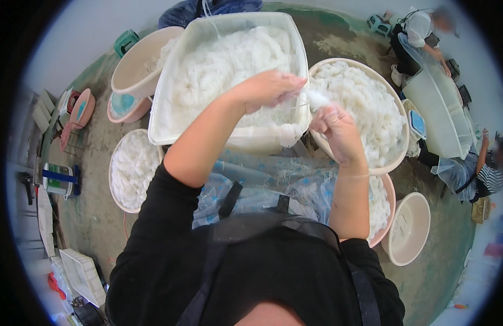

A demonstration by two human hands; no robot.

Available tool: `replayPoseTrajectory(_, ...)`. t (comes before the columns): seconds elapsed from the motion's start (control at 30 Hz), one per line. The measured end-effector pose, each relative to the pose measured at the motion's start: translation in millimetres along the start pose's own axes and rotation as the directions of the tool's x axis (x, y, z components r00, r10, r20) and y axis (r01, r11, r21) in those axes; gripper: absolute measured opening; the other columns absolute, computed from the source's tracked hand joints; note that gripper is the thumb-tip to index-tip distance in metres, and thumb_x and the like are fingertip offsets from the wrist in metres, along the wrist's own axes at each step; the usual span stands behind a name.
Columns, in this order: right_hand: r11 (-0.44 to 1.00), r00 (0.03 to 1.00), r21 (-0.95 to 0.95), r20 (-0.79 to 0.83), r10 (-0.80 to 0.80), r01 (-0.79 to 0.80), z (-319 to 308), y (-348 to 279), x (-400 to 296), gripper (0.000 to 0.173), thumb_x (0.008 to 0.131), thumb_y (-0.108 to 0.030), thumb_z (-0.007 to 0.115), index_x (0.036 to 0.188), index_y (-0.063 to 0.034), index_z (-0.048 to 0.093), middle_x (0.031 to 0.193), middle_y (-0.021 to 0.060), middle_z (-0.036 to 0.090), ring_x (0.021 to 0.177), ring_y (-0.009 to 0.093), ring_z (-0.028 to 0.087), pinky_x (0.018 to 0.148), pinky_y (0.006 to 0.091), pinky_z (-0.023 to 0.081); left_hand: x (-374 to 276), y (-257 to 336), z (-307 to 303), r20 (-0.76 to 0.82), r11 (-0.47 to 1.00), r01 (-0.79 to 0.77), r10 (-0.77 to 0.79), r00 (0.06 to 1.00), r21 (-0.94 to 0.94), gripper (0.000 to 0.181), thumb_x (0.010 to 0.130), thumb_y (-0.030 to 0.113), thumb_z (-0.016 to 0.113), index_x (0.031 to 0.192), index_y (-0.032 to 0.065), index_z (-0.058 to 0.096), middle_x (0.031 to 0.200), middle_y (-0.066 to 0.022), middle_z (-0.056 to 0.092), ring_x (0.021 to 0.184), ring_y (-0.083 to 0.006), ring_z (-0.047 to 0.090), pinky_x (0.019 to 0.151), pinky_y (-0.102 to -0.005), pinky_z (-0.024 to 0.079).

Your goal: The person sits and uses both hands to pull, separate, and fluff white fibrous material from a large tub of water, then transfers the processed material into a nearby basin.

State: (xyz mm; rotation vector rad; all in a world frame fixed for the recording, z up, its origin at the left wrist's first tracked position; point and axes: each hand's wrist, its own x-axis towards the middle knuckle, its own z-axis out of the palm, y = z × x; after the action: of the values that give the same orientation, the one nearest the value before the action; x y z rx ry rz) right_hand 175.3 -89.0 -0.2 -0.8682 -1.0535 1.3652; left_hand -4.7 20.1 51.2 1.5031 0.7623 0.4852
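Note:
A small tuft of white fibre (318, 99) stretches between my two hands, over the right rim of a large white plastic tub (153, 122). My left hand (278, 89) grips its left end, the fingers curled and slightly blurred. At the lower right end, my right hand (336, 126) is closed on the tuft, in front of a round cream basin (399, 157). Wet, matted white fibre (235, 61) fills much of the tub. The basin holds a heap of white fluffy fibre (357, 98). A wisp of fibre (290, 132) clings to the tub's near right corner.
A tilted cream basin (131, 75) leans by the tub's left side. A fibre-filled basin (112, 179) stands at left, a pink one (390, 191) at right beside another cream basin (410, 228). Two people (424, 30) (485, 175) sit at a pale tub (432, 114). Plastic sheeting (267, 175) covers my lap.

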Motion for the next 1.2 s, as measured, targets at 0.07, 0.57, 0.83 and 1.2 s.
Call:
replayPoseTrajectory(0.07,0.911,0.986,0.379,-0.078,-0.146,0.165,-9,5,1,0.03,0.092,-0.034,0.045,0.087,-0.0056,0.053,0.07,0.0005,0.048,0.07,0.015,0.047,0.071,0.0347,0.041,14,8,4,-0.229,0.986,-0.154,0.163,0.96,0.057,0.028,0.089,0.036,0.051,0.081,0.0091,0.055,0.062,0.0044,0.037,0.051,-0.007,0.028,0.045,-0.0231,0.024)
replayPoseTrajectory(0.57,0.851,0.903,-0.384,-0.375,0.211,-0.359,-48,153,-18,0.037,0.079,-0.015,0.059,0.114,-0.0031,0.053,0.088,0.0028,0.06,0.08,0.011,0.053,0.07,0.024,0.041,-36,-173,54,-0.625,0.411,-0.485,-0.351,0.698,-0.772,0.012,0.09,0.017,0.043,0.08,0.0098,0.041,0.067,-0.0027,0.042,0.06,-0.0158,0.043,0.058,-0.0322,0.038)
replayPoseTrajectory(0.83,0.864,0.876,-0.185,-0.221,0.428,-0.469,-45,130,-35,0.02,0.081,-0.017,0.06,0.092,-0.0005,0.059,0.08,0.0047,0.06,0.068,0.009,0.051,0.064,0.024,0.042,-66,-160,68,-0.252,0.635,0.203,-0.55,0.797,-0.745,0.031,0.094,0.036,0.043,0.102,0.007,0.049,0.092,-0.0034,0.053,0.083,-0.0152,0.049,0.08,-0.0281,0.039)
replayPoseTrajectory(1.2,0.523,0.988,-0.842,0.068,-0.139,0.132,34,49,-52,0.023,0.081,-0.004,0.056,0.103,-0.002,0.06,0.088,0.0079,0.065,0.074,0.016,0.06,0.067,0.0273,0.047,-57,-122,96,-0.065,0.735,0.252,-0.374,0.925,-0.63,0.035,0.094,0.043,0.035,0.085,0.016,0.055,0.078,0.0016,0.051,0.072,-0.0107,0.044,0.068,-0.03,0.038)
